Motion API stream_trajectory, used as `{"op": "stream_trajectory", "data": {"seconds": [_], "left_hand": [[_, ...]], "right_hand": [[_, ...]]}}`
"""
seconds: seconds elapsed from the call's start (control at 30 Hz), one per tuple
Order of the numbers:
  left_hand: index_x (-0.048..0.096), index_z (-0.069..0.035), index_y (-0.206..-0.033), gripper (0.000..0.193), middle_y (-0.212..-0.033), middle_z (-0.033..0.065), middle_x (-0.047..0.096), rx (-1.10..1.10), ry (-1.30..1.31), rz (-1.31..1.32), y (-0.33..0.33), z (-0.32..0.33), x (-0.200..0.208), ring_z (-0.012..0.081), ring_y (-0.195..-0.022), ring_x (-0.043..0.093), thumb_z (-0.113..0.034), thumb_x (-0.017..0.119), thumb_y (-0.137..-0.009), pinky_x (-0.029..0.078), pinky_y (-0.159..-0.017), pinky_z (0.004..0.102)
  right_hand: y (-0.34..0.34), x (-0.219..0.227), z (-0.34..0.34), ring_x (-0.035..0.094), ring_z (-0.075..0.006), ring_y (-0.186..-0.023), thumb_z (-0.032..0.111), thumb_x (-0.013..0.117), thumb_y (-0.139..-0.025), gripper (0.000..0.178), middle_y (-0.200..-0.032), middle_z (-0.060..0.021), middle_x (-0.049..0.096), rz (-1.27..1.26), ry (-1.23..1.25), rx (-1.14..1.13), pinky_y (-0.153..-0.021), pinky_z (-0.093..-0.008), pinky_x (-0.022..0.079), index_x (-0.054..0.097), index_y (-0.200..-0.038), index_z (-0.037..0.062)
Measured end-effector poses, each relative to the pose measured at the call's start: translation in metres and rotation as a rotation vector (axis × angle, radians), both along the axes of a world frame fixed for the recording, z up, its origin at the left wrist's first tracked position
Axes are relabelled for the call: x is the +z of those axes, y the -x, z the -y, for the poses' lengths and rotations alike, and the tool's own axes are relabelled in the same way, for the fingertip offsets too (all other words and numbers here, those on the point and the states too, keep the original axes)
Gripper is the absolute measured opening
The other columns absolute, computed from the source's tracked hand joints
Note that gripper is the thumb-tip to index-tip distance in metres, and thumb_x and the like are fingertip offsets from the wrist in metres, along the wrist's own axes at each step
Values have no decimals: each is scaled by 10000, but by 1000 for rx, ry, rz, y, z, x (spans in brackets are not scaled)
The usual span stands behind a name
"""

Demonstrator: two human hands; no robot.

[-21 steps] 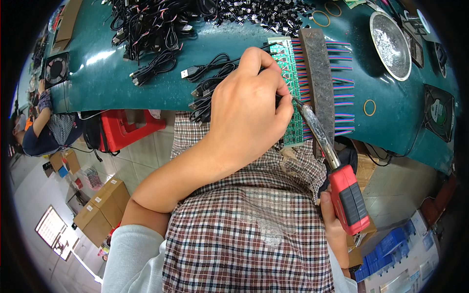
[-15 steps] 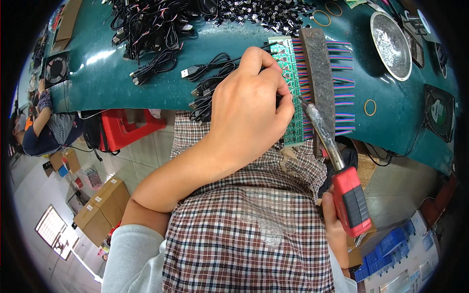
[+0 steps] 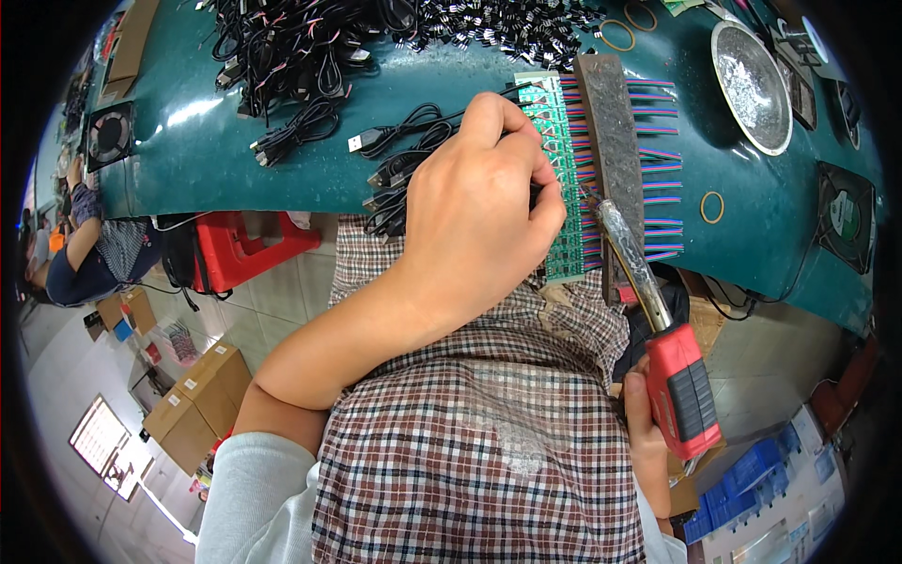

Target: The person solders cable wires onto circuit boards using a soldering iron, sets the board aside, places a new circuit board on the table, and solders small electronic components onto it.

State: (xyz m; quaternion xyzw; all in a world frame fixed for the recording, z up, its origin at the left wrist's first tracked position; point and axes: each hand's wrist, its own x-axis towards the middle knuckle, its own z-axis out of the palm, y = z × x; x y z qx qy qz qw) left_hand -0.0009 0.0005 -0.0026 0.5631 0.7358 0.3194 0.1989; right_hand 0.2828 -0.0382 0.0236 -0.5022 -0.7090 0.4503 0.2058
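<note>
Left hand [image 3: 474, 211]: fingers curled together, resting on the green circuit board strip [image 3: 562, 188] at the near edge of the teal bench [image 3: 235, 141]; what the fingertips pinch is hidden beneath them, possibly a wire end; cannot tell.
Right hand [image 3: 648, 437]: clamped round the red handle of the soldering iron [image 3: 658, 329]; tip lies against the board just right of the left hand, beside the grey bar [image 3: 611, 141] that pins the coloured ribbon wires [image 3: 658, 179].
Black cables [image 3: 395, 160]: left of the board, touching the left hand.
Metal dish [image 3: 750, 85]: far right, well apart.
Handling note, as judgement: keep the left hand braced on the strip; bring the tip only to the one pad; fingertips sit very near the hot tip, so hold clear of it.
</note>
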Motion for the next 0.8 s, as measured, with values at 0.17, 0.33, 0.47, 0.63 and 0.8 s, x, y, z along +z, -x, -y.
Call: {"op": "stream_trajectory", "data": {"seconds": [0.17, 0.33, 0.47, 0.63, 0.8], "left_hand": [[693, -30, -810, 110, -1063, 58, 611, -5, -7, -31, 1, 1, 0, 170, -734, 647, -79, 789, -787, 545, -620, 299], [697, -40, -816, 113, -1071, 56, 609, -25, 5, 17, 4, 2, 3, 166, -738, 646, -86, 797, -787, 544, -625, 291], [703, -41, -829, 121, -1072, 57, 609, -51, 34, 23, 5, 2, 5, 164, -753, 648, -98, 801, -786, 550, -646, 296], [706, -38, -814, 106, -1063, 62, 610, -60, 77, 11, 6, -1, 8, 176, -783, 659, -84, 790, -768, 562, -668, 306], [700, -31, -790, 94, -1046, 68, 608, -83, 54, 9, 7, -4, 9, 206, -817, 673, -56, 778, -744, 579, -692, 318]], "right_hand": [[-3, -1, 5, 680, -369, -875, 107, 769, -844, 231, -995, -182, 690, 9, 67, -115, -818, -411, 547, 686, -1019, -20], [-14, -3, 6, 688, -380, -902, 151, 777, -859, 255, -1025, -185, 698, 27, -20, -51, -851, -431, 549, 694, -1029, -20], [-6, 8, 5, 695, -388, -933, 173, 785, -863, 255, -1008, -181, 707, 76, 49, -72, -861, -445, 551, 701, -1011, -18], [0, 9, -1, 697, -390, -936, 151, 786, -841, 245, -991, -177, 711, 51, 41, -30, -851, -442, 553, 705, -1005, -12], [-1, 7, 1, 694, -386, -898, 120, 780, -818, 231, -974, -174, 707, 11, 70, -34, -825, -432, 553, 705, -994, -10]]}}
